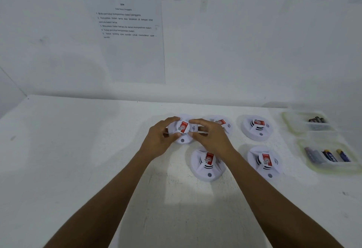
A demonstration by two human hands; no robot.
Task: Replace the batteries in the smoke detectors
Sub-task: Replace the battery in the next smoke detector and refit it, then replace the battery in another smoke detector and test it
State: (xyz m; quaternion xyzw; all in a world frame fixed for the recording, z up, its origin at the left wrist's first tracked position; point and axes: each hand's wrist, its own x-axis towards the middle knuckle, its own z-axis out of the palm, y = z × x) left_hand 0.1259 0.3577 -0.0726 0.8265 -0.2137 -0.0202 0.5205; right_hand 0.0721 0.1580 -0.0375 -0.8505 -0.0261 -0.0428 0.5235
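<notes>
Left hand point(156, 140) and right hand point(211, 138) curl round one detector point(183, 129), gripping its opposite rims. Four other detectors point(255, 127) lie right of it and nearer. Two battery trays point(288, 122) sit far right of it. The tabletop point(78, 149) stretches wide to its left, up to the wall.

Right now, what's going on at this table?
A person grips one white smoke detector with the left hand and the right hand, fingers curled round its rim. Its cover looks closed. Four other detectors sit face up on the table beside it. At the right, a far tray and a near tray hold batteries.
</notes>
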